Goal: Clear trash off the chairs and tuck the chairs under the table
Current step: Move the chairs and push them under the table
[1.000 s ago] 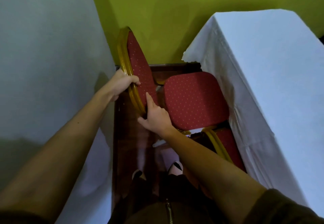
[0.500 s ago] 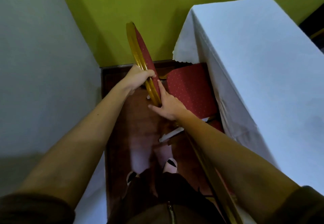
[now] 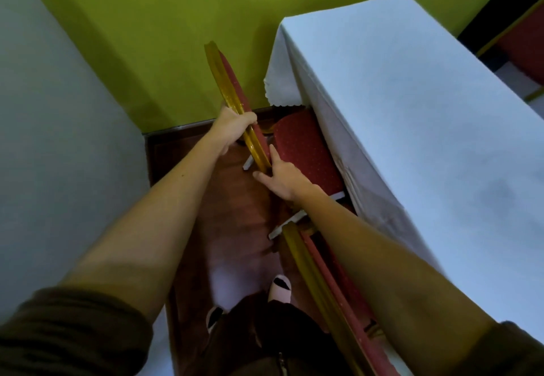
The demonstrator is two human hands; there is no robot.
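A gold-framed chair with a red dotted backrest [image 3: 228, 81] and red seat [image 3: 306, 152] stands against the white-clothed table [image 3: 412, 128]; its seat lies partly under the cloth's hanging edge. My left hand [image 3: 234, 124] grips the gold back frame from the left. My right hand [image 3: 279, 174] rests on the lower part of that frame, thumb and forefinger spread along it, not curled round it. A second chair's gold and red backrest [image 3: 321, 281] runs below my right forearm, close to the table.
A green wall [image 3: 182, 16] closes the far end. Another white-clothed table [image 3: 59, 140] fills the left, leaving a narrow strip of dark wood floor [image 3: 235, 219] where my feet [image 3: 279, 287] stand. A third red chair [image 3: 524, 46] shows at the top right.
The chair has moved right, toward the table; more of its seat is now under the cloth. Both hands kept their hold on the backrest frame. My view shifted.
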